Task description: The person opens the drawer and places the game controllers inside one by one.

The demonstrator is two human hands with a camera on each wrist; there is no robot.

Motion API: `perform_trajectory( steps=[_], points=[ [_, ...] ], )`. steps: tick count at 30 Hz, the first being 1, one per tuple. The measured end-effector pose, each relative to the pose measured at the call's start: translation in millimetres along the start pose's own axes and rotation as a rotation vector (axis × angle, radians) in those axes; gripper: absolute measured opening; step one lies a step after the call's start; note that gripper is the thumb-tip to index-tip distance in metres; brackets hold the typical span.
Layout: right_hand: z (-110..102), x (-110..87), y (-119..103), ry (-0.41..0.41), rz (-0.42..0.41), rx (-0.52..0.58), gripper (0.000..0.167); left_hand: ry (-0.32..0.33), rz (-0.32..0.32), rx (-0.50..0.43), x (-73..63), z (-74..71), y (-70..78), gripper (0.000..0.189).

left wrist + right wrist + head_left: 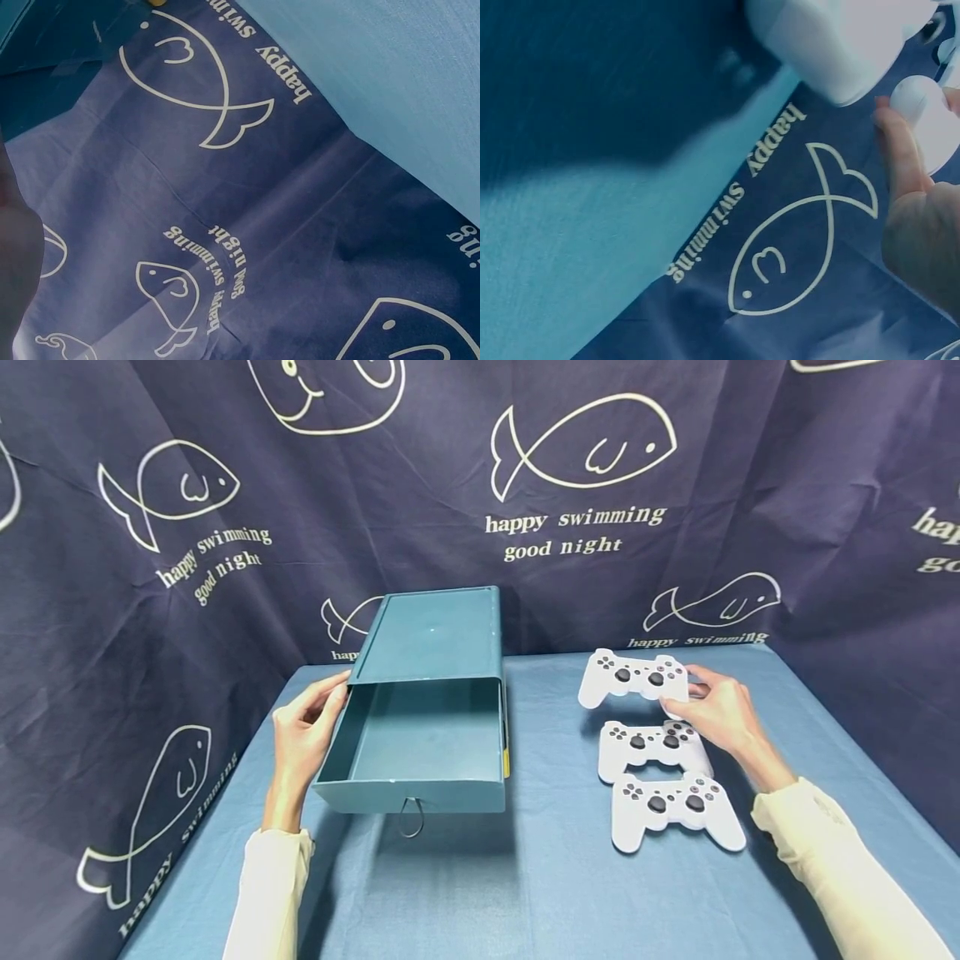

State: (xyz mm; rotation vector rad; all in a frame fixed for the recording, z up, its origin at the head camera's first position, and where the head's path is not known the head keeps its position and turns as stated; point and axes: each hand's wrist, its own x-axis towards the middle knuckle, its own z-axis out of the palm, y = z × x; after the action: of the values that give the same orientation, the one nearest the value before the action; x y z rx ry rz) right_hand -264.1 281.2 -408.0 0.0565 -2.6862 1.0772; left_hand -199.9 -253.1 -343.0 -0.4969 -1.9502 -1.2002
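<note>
A teal drawer box (427,635) has its drawer (420,795) pulled out toward me, with a wire ring handle (412,818) on the front. My left hand (300,739) grips the left side of the box near its front edge, thumb and fingers bent against it. In the left wrist view only a dark part of this hand (19,255) shows, below the box (52,60). My right hand (723,710) pinches the right handle of a white game controller (633,677), which is held over the table. The right wrist view shows fingers and thumb around that rounded handle (928,127).
Two more white controllers, a middle one (648,750) and a front one (675,810), lie one before the other on the blue tablecloth (555,893). A dark blue fish-print curtain (585,593) hangs behind and along both sides. Something yellow (506,762) shows at the box's right side.
</note>
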Motion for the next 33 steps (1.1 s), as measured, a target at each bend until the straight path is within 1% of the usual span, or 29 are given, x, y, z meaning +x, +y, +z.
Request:
perform_trajectory(
  steps=[5,9,14,20,27,33],
  points=[
    [-1,-8.3,-10,-0.003,0.004,0.040,0.078,0.003,-0.004,0.005,-1.0,0.1,-5.7,0.025],
    [-1,-15.2,-19,0.007,-0.001,0.066,0.075,0.002,-0.003,0.003,-1.1,0.5,-8.6,0.026],
    [-1,-23.7,-31,0.014,-0.022,0.111,0.069,0.002,0.004,-0.004,-0.4,0.4,-3.0,0.025],
    [0,-34.1,-43,-0.008,-0.045,0.146,0.071,0.002,0.008,0.000,0.4,0.3,4.4,0.023],
    [1,-41.6,-53,-0.027,-0.061,0.181,0.073,0.000,0.003,0.000,0.3,0.3,6.1,0.023],
    [-2,-44.7,-65,-0.008,-0.100,0.206,0.072,-0.001,0.001,0.000,0.5,0.0,8.0,0.022]
  ],
)
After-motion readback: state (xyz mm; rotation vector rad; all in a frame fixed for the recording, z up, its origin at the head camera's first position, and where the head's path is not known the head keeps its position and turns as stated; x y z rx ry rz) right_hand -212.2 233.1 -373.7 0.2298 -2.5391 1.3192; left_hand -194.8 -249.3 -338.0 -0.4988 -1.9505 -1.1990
